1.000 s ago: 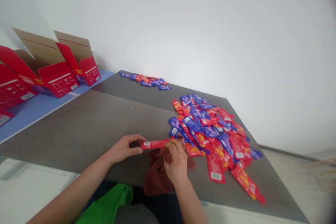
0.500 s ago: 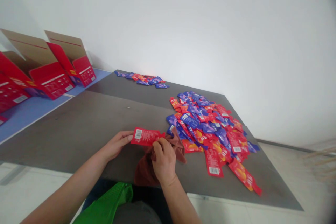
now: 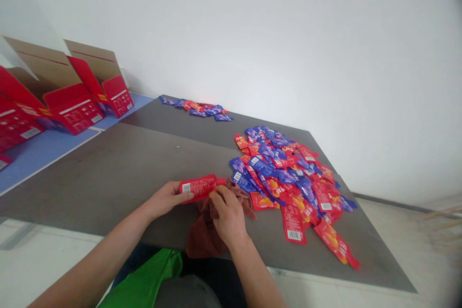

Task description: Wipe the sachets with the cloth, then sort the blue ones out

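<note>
- Half a second ago the red pack (image 3: 200,187) sloped down to its spout; now I see that end tipped up, and the left thumb has come over its face.
- I see the left hand (image 3: 164,199) clamped on the pack's barcode end, thumb in front.
- By the spout end is the right hand (image 3: 229,216), its fingers bent at the pack's low edge. I can't tell how tight they grip.
- Under the right hand, the brown cloth (image 3: 204,243) lies bunched at the near edge of the gray table (image 3: 126,168).
- So the pack is up between both hands, over the table.
- Just right of the hands I see a big pile (image 3: 263,166) of red and blue packs.
- Far back, near the wall (image 3: 252,48), is a small pile (image 3: 191,105).
- On my left, open red boxes (image 3: 77,113) stand on a blue table (image 3: 57,147).
</note>
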The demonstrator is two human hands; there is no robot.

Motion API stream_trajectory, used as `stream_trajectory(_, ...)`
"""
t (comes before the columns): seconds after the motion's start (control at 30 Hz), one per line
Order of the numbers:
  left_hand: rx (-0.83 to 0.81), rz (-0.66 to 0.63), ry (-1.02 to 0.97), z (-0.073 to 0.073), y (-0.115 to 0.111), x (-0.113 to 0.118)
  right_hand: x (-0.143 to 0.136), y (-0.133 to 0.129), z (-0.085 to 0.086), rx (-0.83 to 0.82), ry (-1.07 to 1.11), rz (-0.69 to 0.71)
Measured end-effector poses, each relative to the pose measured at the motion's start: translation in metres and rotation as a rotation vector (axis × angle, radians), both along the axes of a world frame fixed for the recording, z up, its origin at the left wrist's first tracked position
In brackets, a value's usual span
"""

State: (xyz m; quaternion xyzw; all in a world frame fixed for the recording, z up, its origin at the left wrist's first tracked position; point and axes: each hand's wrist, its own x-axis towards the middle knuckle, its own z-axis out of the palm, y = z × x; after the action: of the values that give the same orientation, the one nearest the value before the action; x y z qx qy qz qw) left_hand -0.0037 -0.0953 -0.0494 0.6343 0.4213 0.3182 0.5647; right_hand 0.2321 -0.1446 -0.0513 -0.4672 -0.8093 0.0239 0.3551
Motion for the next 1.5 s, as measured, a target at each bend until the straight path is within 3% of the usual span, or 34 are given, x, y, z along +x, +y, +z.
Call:
stream_trajectory(0.07, 0.061, -0.025, 0.120, 0.003, -0.002, 0.003, 0.009, -0.003, -0.001, -0.028, 0.120, -0.051)
stream_trajectory(0.2, 0.228, -0.062, 0.374, 0.010, -0.006, 0.009, 0.021, -0.020, -0.007, 0.004, 0.316, -0.302)
stream_trajectory(0.33, 0.243, -0.048, 0.419, 0.012, -0.007, 0.011, 0.021, -0.040, -0.014, -0.122, 0.146, -0.450)
stream_trajectory(0.47, 0.174, -0.059, 0.324, 0.010, -0.006, 0.010, 0.007, -0.041, -0.005, -0.216, 0.092, -0.310)
stream_trajectory(0.67, 0.127, -0.024, 0.235, 0.001, -0.001, 0.005, -0.036, -0.007, 0.015, -0.100, -0.091, -0.036)
stream_trajectory(0.73, 0.150, -0.001, 0.266, 0.000, 0.000, 0.004, -0.035, 0.009, 0.018, -0.174, -0.174, -0.096)
stream_trajectory(0.8, 0.169, 0.011, 0.321, 0.001, 0.000, 0.005, -0.023, 0.021, 0.023, -0.287, -0.233, -0.248)
stream_trajectory(0.9, 0.183, 0.008, 0.382, 0.001, 0.000, 0.004, -0.005, 0.024, 0.038, -0.342, -0.245, -0.370)
stream_trajectory(0.97, 0.189, -0.010, 0.372, -0.001, 0.000, 0.002, -0.007, 0.016, 0.051, -0.251, -0.208, -0.296)
stream_trajectory(1.03, 0.193, -0.015, 0.343, -0.004, 0.002, 0.000, -0.018, 0.006, 0.059, -0.151, -0.208, -0.118)
stream_trajectory(1.13, 0.192, 0.014, 0.346, -0.006, 0.003, -0.001, -0.034, 0.003, 0.055, -0.148, -0.270, 0.094)
stream_trajectory(1.2, 0.178, 0.018, 0.367, -0.005, 0.003, 0.001, -0.031, 0.012, 0.045, -0.233, -0.277, 0.026)
stream_trajectory(1.27, 0.173, 0.018, 0.385, -0.002, 0.001, 0.003, -0.018, 0.021, 0.037, -0.336, -0.264, -0.152)
stream_trajectory(1.37, 0.198, 0.003, 0.397, 0.000, -0.001, 0.004, -0.005, 0.023, 0.040, -0.347, -0.214, -0.302)
stream_trajectory(1.5, 0.184, -0.038, 0.336, -0.001, -0.001, 0.003, -0.025, 0.005, 0.050, -0.161, -0.172, -0.063)
